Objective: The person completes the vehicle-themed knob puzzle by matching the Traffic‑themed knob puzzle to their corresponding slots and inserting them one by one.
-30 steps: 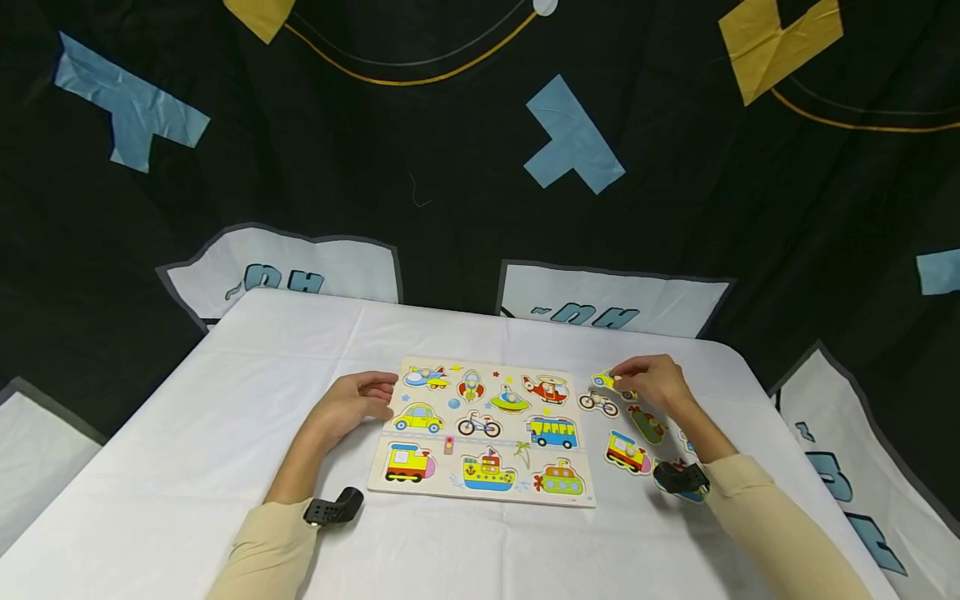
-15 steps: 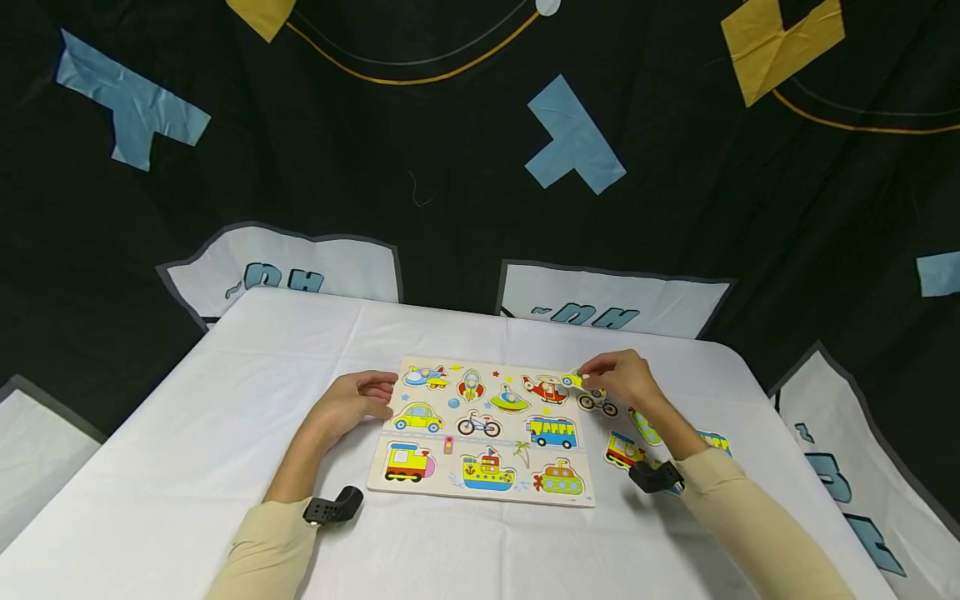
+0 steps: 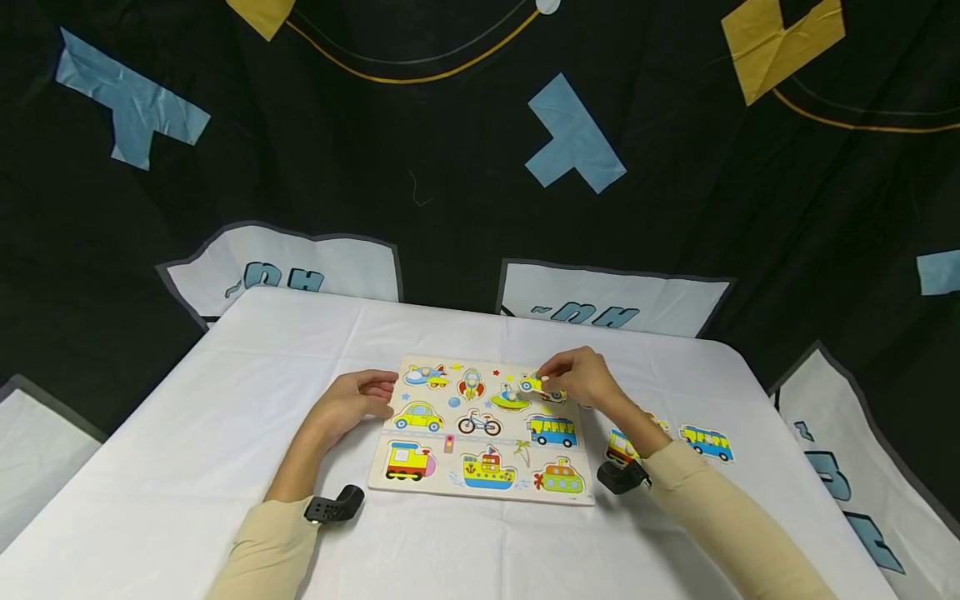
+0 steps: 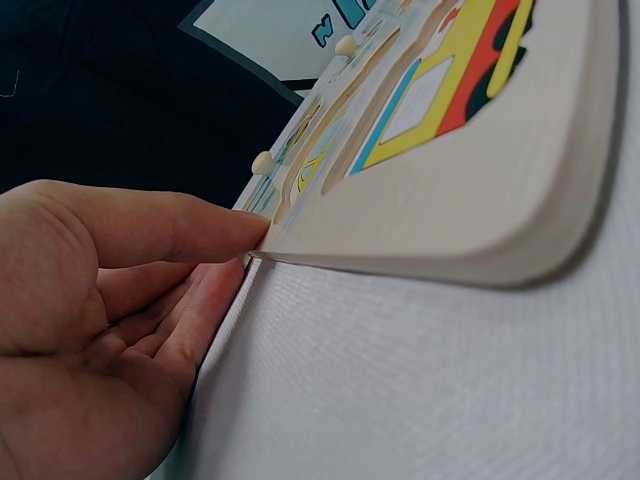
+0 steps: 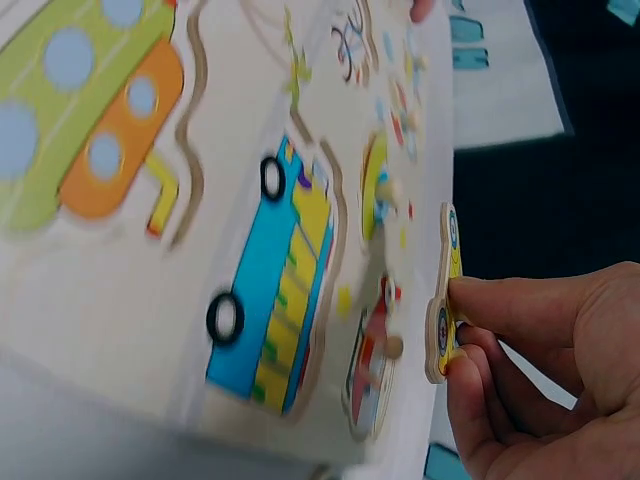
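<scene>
In the head view my right hand (image 3: pixel 588 379) is over the top right part of a light wooden puzzle board (image 3: pixel 480 492). Thumb and fingers pinch a yellow car puzzle piece (image 5: pixel 442 310), which the right wrist view shows edge-on, raised beside the board. Below it is the red helicopter (image 5: pixel 372 365) with its knob. My left hand (image 3: pixel 351 408) rests at the board's left edge, fingers relaxed; in the left wrist view the thumb tip touches that edge. Knobs also stand on the plane (image 3: pixel 426 377), the rocket (image 3: pixel 471 386) and the flying saucer (image 3: pixel 510 400).
Right of the board lie loose puzzle pieces: a bus (image 3: pixel 707 442) and a train (image 3: pixel 621 448), with others partly hidden by the right forearm. A white cloth (image 3: pixel 450 550) covers the table. Behind it hangs a dark curtain (image 3: pixel 375 183).
My right hand has carried the yellow car piece left, from among the loose pieces to above the board's helicopter. The bus piece has come into view. My left hand stays where it was.
</scene>
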`<state>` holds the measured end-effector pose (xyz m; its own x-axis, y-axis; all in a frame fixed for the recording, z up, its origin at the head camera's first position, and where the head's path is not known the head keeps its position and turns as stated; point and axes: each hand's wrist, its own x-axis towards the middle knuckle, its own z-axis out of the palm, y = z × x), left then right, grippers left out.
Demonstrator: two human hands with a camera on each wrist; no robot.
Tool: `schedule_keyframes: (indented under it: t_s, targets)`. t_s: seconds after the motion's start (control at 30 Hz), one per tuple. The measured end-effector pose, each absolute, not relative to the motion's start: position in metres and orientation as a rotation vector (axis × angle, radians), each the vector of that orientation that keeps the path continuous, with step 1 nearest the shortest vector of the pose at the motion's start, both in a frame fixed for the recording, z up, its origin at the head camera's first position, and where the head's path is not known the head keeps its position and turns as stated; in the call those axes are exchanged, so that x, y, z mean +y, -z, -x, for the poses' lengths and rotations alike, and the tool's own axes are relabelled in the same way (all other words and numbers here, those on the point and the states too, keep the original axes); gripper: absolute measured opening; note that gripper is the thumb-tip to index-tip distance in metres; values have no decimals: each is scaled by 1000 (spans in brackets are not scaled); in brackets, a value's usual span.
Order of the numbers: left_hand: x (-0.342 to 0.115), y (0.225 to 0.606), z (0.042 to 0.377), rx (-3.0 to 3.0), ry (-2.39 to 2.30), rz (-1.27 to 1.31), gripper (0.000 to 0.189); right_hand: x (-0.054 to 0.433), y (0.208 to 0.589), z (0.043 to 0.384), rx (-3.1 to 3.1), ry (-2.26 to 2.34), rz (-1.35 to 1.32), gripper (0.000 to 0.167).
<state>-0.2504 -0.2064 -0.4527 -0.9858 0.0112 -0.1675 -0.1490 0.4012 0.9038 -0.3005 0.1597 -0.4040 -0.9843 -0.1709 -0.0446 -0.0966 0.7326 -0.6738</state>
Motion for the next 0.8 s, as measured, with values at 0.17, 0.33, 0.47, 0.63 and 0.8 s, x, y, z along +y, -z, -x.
schedule_keyframes:
  t_s: [0.17,0.33,0.47,0.63,0.8]
  targets:
    - [-206,453,251,2493,-1649,125,62,142,405,297,2810,1084,257,12]
    - [-206,451,251,2494,-1633,145,62,125,407,293,2780,1114,303,10]
    - [-205,451,250,2493,-1627,162,62,114,410,291,2767,1118,371,9]
    - [-206,451,251,2488,-1640,150,63,102,412,289,2744,1142,421,9]
    - [-206,451,253,2484,-1641,134,63,91,414,287,2720,1162,451,9]
